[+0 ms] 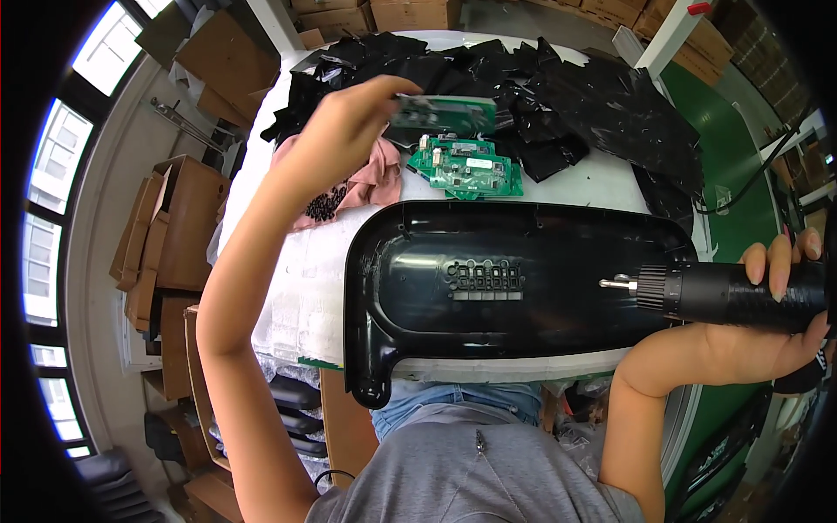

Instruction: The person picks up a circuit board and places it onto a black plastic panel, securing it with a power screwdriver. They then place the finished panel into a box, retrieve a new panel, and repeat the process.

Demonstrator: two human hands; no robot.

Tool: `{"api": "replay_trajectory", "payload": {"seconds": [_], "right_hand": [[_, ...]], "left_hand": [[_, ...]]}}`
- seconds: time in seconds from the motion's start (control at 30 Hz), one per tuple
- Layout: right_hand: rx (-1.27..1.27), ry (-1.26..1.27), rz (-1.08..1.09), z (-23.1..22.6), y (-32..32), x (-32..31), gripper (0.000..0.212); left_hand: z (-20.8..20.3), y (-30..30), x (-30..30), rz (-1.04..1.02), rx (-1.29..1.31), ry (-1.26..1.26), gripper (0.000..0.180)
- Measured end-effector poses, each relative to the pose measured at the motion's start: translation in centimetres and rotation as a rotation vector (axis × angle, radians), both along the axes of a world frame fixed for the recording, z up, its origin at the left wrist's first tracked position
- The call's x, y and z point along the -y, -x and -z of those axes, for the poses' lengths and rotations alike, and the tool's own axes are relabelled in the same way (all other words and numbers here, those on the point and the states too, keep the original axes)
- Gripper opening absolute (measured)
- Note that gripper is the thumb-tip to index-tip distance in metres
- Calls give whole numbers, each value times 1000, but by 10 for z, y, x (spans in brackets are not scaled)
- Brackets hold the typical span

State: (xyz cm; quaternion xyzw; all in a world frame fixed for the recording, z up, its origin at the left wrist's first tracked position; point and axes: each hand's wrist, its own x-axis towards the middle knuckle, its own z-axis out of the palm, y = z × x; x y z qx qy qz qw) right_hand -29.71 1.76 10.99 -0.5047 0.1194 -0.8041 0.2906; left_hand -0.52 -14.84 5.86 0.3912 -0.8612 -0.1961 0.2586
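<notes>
My left hand [362, 109] is closed on the left end of a green circuit board [446, 113], which is slightly blurred and raised above a small pile of similar green circuit boards [471, 170]. In my right hand [780, 270] is a black electric screwdriver [697, 292], its metal bit pointing left over a glossy black plastic housing [575, 296]. That housing lies hollow side up in front of me, with a button pad [486, 279] of grey and black keys set in its middle.
Left of the boards, small dark screws [327, 202] lie on a pink cloth [379, 174]. Crumpled black plastic sheets [593, 113] cover the far side of the white padded table [283, 296]. Cardboard boxes [179, 222] stack up at the left. A dark cable [763, 170] hangs at the right.
</notes>
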Motion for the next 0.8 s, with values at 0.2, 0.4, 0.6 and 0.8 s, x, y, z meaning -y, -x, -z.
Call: {"api": "replay_trajectory", "payload": {"seconds": [0.2, 0.4, 0.6, 0.8], "right_hand": [[-38, 23, -147, -2, 9, -4, 32], [-45, 17, -214, 2, 7, -4, 27], [-26, -39, -111, 7, 0, -9, 25], [-60, 47, -262, 6, 0, -5, 24]], "left_hand": [[26, -118, -85, -416, -611, -765, 19], [73, -146, -133, -584, 0, -514, 23], [88, -131, -146, -541, 309, 68, 38], [97, -141, -140, -434, 253, 33, 52]]}}
